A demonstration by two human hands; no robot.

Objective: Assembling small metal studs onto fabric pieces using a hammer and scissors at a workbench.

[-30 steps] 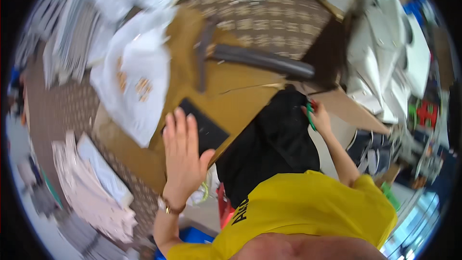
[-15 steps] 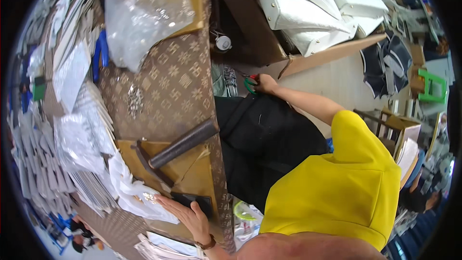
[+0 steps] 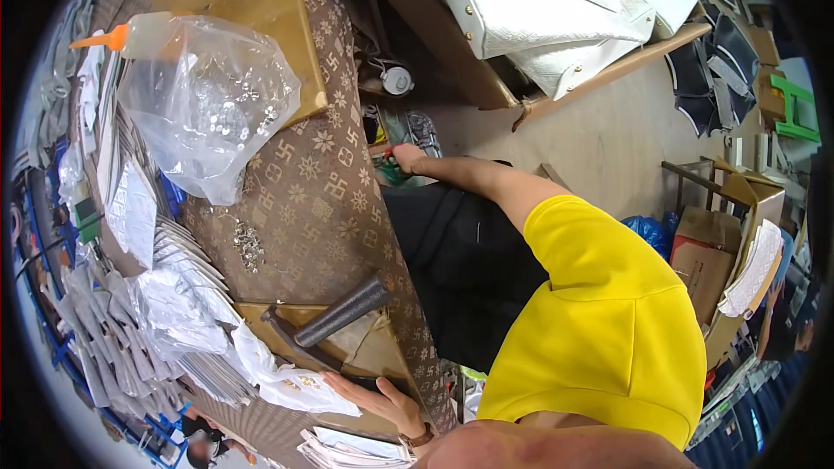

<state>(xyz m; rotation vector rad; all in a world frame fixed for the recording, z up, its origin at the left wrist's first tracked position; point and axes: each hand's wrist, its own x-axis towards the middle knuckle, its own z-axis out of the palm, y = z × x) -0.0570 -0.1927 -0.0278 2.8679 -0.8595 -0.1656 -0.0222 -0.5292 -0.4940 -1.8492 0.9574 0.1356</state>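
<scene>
Patterned tablecloth (image 3: pixel 300 230) underneath; left hand (image 3: pixel 388 403) lies open near hammer (image 3: pixel 346 311); right hand (image 3: pixel 408 158) grips green-handled tool (image 3: pixel 391 172), best kept clear of trousers (image 3: pixel 473 260).

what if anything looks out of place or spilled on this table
One thing: a small heap of shiny metal bits lies loose on the patterned tablecloth, outside the clear plastic bag, which also holds small shiny pieces. That looks a bit like a spill, though it could be deliberate.

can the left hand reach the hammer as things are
Probably yes: the hammer lies close to the left hand, which looks open, and nothing visible covers the hammer or blocks the way.
</scene>
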